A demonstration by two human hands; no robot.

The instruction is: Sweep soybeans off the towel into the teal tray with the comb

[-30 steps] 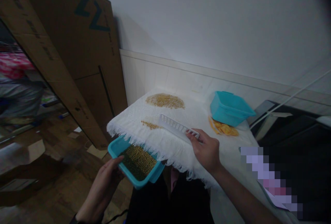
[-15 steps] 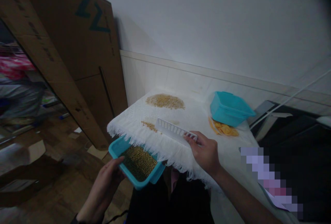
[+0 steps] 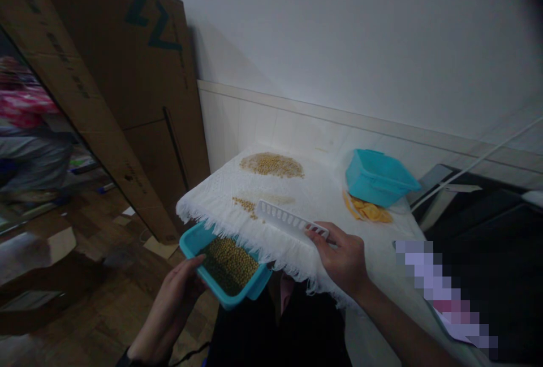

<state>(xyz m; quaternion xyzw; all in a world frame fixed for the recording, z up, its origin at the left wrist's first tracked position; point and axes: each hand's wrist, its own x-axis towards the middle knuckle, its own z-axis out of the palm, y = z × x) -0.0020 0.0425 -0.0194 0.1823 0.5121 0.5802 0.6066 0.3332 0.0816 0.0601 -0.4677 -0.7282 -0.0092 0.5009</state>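
Observation:
My left hand (image 3: 173, 299) grips a teal tray (image 3: 193, 241) partly filled with green-yellow beans (image 3: 229, 265), held just under the fringed front edge of a white cloth (image 3: 322, 189) on a table. My right hand (image 3: 345, 259) is closed on the end of a white slotted plastic strip (image 3: 286, 220) that lies on the cloth. The strip's far end touches a small streak of beans (image 3: 245, 204) near the cloth's edge. A larger pile of beans (image 3: 271, 164) lies farther back on the cloth.
A second teal tray (image 3: 377, 177) rests tilted over yellow chips (image 3: 369, 210) at the right of the cloth. A big cardboard box (image 3: 127, 84) leans at the left. Wooden floor (image 3: 85, 299) lies below; a dark surface (image 3: 487, 225) sits right.
My right hand has drawn the white strip toward the cloth's front edge, and the small streak of beans now lies at its tip. The tray stays under the edge.

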